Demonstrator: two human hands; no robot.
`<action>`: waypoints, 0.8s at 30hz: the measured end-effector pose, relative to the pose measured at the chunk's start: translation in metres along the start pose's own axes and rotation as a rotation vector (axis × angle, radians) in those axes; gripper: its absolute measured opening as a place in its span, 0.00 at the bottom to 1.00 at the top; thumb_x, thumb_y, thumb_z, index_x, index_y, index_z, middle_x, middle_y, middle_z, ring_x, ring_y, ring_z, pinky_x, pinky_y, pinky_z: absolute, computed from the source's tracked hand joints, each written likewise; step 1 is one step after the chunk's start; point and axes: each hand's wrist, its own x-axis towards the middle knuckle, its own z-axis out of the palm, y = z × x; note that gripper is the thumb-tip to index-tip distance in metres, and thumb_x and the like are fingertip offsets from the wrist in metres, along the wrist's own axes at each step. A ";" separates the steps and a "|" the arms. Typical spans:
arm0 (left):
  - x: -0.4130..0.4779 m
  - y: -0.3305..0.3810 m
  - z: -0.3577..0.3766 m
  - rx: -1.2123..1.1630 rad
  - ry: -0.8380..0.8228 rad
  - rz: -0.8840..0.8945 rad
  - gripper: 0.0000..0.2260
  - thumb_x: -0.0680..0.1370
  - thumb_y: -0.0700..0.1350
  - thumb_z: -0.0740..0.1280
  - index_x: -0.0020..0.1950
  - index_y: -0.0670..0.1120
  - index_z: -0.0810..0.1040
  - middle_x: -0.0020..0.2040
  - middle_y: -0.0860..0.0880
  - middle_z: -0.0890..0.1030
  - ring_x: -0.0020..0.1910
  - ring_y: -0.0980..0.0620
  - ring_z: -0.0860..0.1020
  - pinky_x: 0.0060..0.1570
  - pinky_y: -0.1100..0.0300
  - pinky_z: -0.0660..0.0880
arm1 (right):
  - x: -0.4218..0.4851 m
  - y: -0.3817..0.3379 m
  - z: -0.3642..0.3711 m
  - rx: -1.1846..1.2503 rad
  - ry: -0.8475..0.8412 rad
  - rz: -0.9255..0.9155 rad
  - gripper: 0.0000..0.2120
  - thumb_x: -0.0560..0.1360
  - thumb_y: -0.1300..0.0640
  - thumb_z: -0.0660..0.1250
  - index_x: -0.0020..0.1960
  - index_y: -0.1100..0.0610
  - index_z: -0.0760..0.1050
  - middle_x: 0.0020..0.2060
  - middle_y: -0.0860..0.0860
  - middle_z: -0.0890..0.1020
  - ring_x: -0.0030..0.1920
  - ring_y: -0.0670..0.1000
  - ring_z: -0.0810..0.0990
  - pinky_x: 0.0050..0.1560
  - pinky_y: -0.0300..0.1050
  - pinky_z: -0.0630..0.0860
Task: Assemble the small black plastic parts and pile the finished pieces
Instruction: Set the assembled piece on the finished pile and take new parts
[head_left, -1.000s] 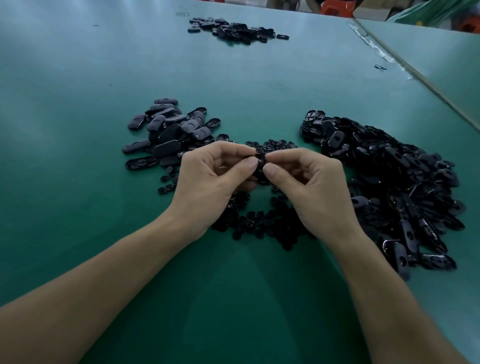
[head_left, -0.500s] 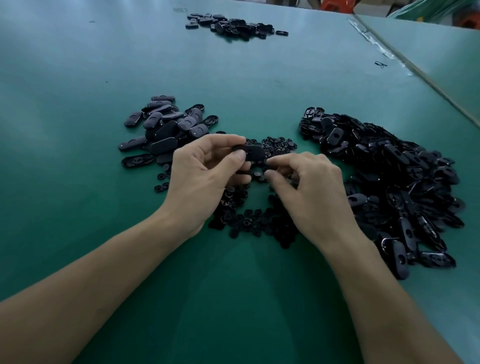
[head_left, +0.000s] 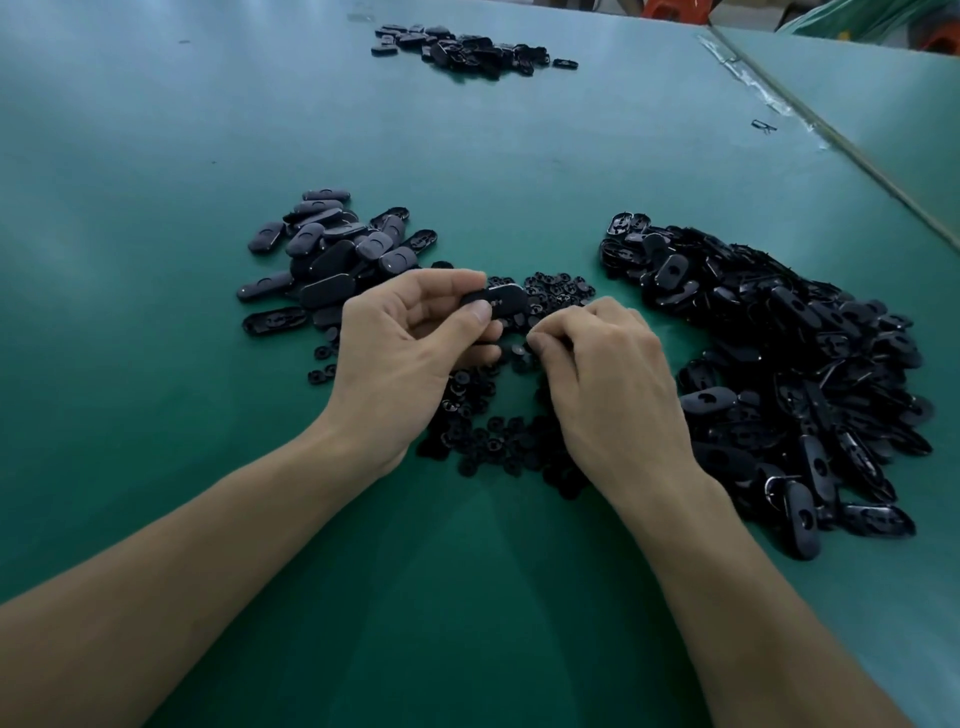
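Observation:
My left hand (head_left: 402, 353) pinches a black oval plastic piece (head_left: 501, 300) between thumb and fingers, just above the table. My right hand (head_left: 605, 379) lies lower, its fingertips curled down into the heap of small round black parts (head_left: 488, 431); whether it pinches one is hidden. Left of my hands lies the pile of closed oval pieces (head_left: 332, 254). A large heap of open oval shells (head_left: 779, 353) spreads at the right.
Everything sits on a green table (head_left: 467, 145). Another small pile of black parts (head_left: 467, 49) lies at the far edge. A seam with tape (head_left: 769, 98) runs along the right, joining a second green table.
My hands have parted. The left keeps the oval piece and has lifted it slightly; the right has dropped onto the small round parts.

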 end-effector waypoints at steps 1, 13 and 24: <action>0.000 0.000 0.000 0.006 -0.001 0.005 0.07 0.77 0.31 0.69 0.52 0.41 0.81 0.40 0.47 0.85 0.40 0.51 0.84 0.41 0.61 0.81 | 0.000 0.000 -0.001 0.052 0.008 0.000 0.08 0.83 0.54 0.62 0.52 0.54 0.80 0.47 0.49 0.78 0.50 0.51 0.76 0.54 0.48 0.73; 0.000 -0.004 -0.001 0.083 -0.037 0.032 0.08 0.76 0.31 0.72 0.49 0.43 0.83 0.42 0.44 0.86 0.42 0.46 0.85 0.42 0.60 0.81 | -0.005 -0.001 -0.008 0.454 0.170 0.047 0.07 0.78 0.60 0.69 0.53 0.50 0.80 0.37 0.41 0.81 0.39 0.41 0.79 0.41 0.31 0.74; 0.001 -0.007 -0.002 0.148 -0.070 0.043 0.10 0.75 0.31 0.72 0.50 0.46 0.84 0.43 0.45 0.87 0.44 0.45 0.86 0.43 0.59 0.82 | -0.006 0.000 -0.007 0.457 0.139 0.018 0.08 0.79 0.62 0.69 0.54 0.52 0.83 0.41 0.41 0.84 0.43 0.42 0.83 0.46 0.34 0.78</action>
